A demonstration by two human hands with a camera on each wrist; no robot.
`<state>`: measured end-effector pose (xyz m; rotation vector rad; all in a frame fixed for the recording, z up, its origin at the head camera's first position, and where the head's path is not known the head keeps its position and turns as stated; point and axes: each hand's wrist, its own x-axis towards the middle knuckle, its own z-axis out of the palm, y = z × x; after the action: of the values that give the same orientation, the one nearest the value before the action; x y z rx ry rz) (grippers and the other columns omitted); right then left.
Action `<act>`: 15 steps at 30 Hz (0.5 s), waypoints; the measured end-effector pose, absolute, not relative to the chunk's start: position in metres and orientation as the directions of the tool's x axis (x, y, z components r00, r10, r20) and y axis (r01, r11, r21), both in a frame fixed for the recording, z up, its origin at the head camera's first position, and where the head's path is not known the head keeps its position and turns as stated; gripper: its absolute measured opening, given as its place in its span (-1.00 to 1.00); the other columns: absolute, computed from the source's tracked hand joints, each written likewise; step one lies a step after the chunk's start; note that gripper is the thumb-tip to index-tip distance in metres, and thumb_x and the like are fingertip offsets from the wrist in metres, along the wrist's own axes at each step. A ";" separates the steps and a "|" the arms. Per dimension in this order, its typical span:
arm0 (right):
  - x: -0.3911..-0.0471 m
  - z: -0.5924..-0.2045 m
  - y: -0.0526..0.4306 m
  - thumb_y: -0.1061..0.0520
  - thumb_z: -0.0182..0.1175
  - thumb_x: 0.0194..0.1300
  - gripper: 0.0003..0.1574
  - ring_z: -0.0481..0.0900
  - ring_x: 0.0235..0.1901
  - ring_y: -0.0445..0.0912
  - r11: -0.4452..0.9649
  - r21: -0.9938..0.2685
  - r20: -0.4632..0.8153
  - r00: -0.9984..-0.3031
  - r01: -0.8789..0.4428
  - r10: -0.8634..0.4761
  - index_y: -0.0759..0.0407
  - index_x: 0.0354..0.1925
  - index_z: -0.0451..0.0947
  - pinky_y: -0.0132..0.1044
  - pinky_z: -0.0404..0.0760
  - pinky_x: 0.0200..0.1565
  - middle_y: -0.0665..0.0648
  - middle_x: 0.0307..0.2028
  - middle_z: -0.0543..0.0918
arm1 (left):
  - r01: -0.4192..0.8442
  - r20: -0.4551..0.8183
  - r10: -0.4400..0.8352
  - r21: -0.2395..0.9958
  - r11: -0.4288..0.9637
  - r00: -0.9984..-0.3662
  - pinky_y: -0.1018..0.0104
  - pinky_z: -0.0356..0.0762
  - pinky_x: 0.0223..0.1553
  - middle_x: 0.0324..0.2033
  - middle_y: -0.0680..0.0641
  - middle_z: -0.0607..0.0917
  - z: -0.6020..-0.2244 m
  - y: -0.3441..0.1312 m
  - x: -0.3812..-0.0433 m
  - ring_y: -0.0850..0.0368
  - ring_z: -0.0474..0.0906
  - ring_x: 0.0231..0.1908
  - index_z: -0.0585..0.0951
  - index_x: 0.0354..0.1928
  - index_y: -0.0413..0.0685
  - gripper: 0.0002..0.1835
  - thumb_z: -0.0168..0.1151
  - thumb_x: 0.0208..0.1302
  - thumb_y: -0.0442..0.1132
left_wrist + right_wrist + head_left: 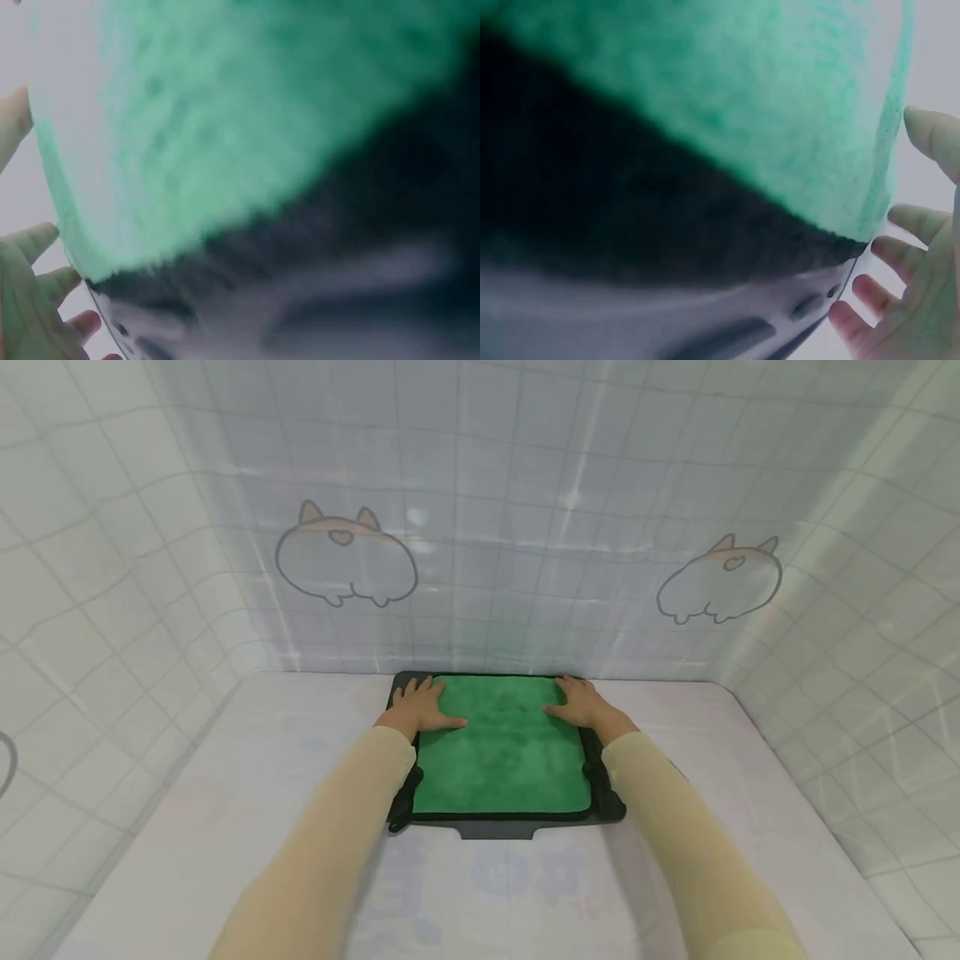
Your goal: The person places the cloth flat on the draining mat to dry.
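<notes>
A green, soft-looking square pad [502, 760] with black edging lies on a flat dark board [495, 831]. My left hand [420, 707] rests over the pad's far left corner, fingers spread and thumb stretched inward. At the far right corner, my right hand [583, 703] lies in the same way, thumb toward the middle. Up close in the left wrist view, the green pile [202, 135] ends in a black border, with the left fingertips along the far edge. The right wrist view shows straight, parted right-hand fingers [900, 259] beside the pad's corner.
Black cords or straps [405, 797] bunch along the board's left side, and similar ones [609, 797] along its right. A pale printed cloth [300, 760] covers the surface beneath. White grid-patterned sheets with cartoon animal drawings [347, 560] stand as walls behind and beside.
</notes>
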<state>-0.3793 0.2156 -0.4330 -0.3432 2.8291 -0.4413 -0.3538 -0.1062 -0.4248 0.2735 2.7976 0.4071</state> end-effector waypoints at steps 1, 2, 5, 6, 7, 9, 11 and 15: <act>-0.379 -0.433 0.215 -0.30 0.02 0.26 -0.02 -0.19 0.36 0.27 0.926 -0.325 -0.217 -0.938 -0.193 -0.271 0.17 0.42 -0.05 0.20 0.00 0.26 0.27 0.40 -0.06 | 0.144 -0.267 0.232 0.312 0.939 -0.935 -0.24 -0.30 0.28 0.42 -0.19 -0.11 -0.425 -0.105 -0.355 -0.27 -0.31 0.37 -0.05 0.45 0.07 0.08 0.09 0.00 0.45; -0.379 -0.433 0.214 -0.31 0.03 0.26 -0.02 -0.19 0.36 0.27 0.925 -0.324 -0.221 -0.935 -0.197 -0.276 0.14 0.42 -0.04 0.22 0.01 0.25 0.26 0.41 -0.06 | 0.140 -0.274 0.233 0.321 0.937 -0.933 -0.24 -0.31 0.28 0.42 -0.19 -0.13 -0.425 -0.104 -0.355 -0.26 -0.33 0.37 -0.05 0.45 0.09 0.08 0.10 -0.01 0.45; -0.379 -0.434 0.211 -0.33 0.03 0.23 0.00 -0.22 0.36 0.26 0.924 -0.320 -0.247 -0.923 -0.209 -0.294 0.08 0.43 -0.05 0.25 0.02 0.23 0.25 0.41 -0.08 | 0.123 -0.296 0.227 0.331 0.935 -0.928 -0.25 -0.32 0.28 0.42 -0.18 -0.16 -0.426 -0.104 -0.357 -0.27 -0.35 0.37 -0.06 0.45 0.14 0.10 0.11 -0.05 0.47; -0.379 -0.434 0.210 -0.35 0.03 0.22 0.01 -0.23 0.37 0.25 0.924 -0.320 -0.259 -0.919 -0.209 -0.297 0.07 0.43 -0.05 0.25 0.03 0.23 0.23 0.42 -0.09 | 0.117 -0.303 0.223 0.331 0.936 -0.926 -0.25 -0.32 0.27 0.42 -0.18 -0.17 -0.427 -0.104 -0.357 -0.28 -0.35 0.37 -0.07 0.45 0.14 0.11 0.11 -0.06 0.47; -0.380 -0.434 0.209 -0.37 0.02 0.22 0.02 -0.23 0.37 0.25 0.927 -0.311 -0.267 -0.917 -0.210 -0.298 0.07 0.43 -0.06 0.25 0.03 0.23 0.23 0.42 -0.10 | 0.113 -0.308 0.220 0.330 0.937 -0.926 -0.26 -0.33 0.27 0.42 -0.19 -0.16 -0.427 -0.105 -0.357 -0.28 -0.35 0.37 -0.07 0.45 0.14 0.12 0.12 -0.07 0.48; -0.380 -0.434 0.209 -0.38 0.03 0.20 0.04 -0.23 0.37 0.25 0.929 -0.306 -0.271 -0.917 -0.207 -0.294 0.08 0.43 -0.07 0.25 0.02 0.23 0.22 0.42 -0.10 | 0.111 -0.310 0.217 0.326 0.939 -0.926 -0.27 -0.33 0.26 0.42 -0.19 -0.16 -0.427 -0.108 -0.357 -0.30 -0.35 0.36 -0.07 0.45 0.14 0.14 0.12 -0.10 0.49; -0.381 -0.434 0.210 -0.39 0.04 0.19 0.06 -0.24 0.37 0.24 0.932 -0.303 -0.276 -0.918 -0.199 -0.286 0.08 0.43 -0.07 0.25 0.02 0.23 0.21 0.42 -0.11 | 0.119 -0.307 0.222 0.321 0.940 -0.926 -0.29 -0.34 0.25 0.42 -0.20 -0.14 -0.427 -0.110 -0.357 -0.31 -0.35 0.36 -0.06 0.45 0.14 0.15 0.13 -0.11 0.50; -0.380 -0.435 0.210 -0.41 0.04 0.18 0.09 -0.25 0.37 0.23 0.934 -0.296 -0.291 -0.913 -0.198 -0.285 0.10 0.44 -0.09 0.24 0.02 0.24 0.20 0.43 -0.13 | 0.112 -0.318 0.215 0.311 0.944 -0.923 -0.28 -0.36 0.25 0.42 -0.18 -0.09 -0.424 -0.114 -0.355 -0.31 -0.36 0.36 -0.05 0.45 0.16 0.16 0.16 -0.15 0.50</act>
<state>-0.3801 0.2098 -0.4351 -0.3544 2.7585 -0.3739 -0.3550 -0.1137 -0.4244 0.2390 2.7455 0.4108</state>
